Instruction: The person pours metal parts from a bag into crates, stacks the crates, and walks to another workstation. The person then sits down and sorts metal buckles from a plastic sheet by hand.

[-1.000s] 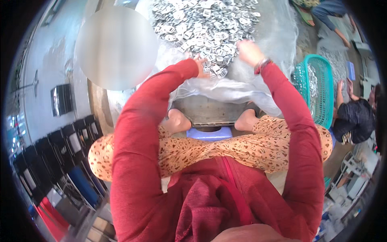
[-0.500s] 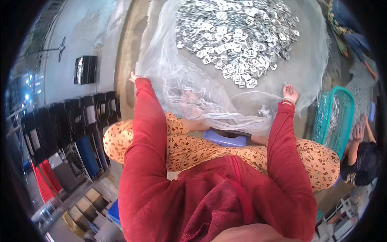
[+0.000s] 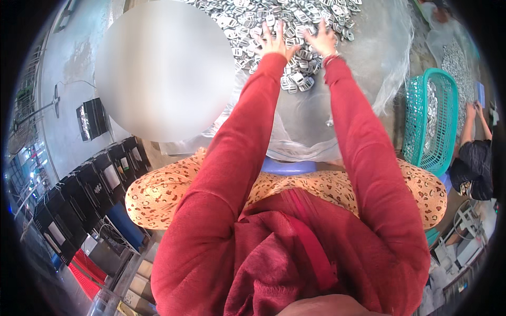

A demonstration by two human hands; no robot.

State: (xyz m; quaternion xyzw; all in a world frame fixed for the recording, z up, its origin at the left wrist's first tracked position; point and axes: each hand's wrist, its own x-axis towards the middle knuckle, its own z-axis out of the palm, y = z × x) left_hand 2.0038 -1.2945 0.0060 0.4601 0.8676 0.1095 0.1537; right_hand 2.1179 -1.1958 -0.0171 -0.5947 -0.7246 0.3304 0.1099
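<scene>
A broad heap of silver metal buckles [image 3: 299,80] lies on a clear plastic sheet [image 3: 300,129] in front of me. Both my arms stretch forward over it. My left hand [image 3: 276,43] rests on the heap's near part, its fingers spread among the buckles. Just to the right, my right hand [image 3: 322,42] reaches over the heap with fingers apart, slightly blurred. Neither hand grips a buckle that I can make out. A grey round blur covers the sheet and floor left of the heap.
A teal plastic basket [image 3: 414,124] holding small metal pieces stands to the right. Beyond it another person [image 3: 474,158] sits near more metal pieces [image 3: 456,68]. Black racks [image 3: 87,192] line the left. A purple plastic stool [image 3: 289,167] is between my legs.
Both hands have left the sheet's two sides and come forward and inward onto the buckle heap. The view has shifted, and a grey blur now covers the area at left.
</scene>
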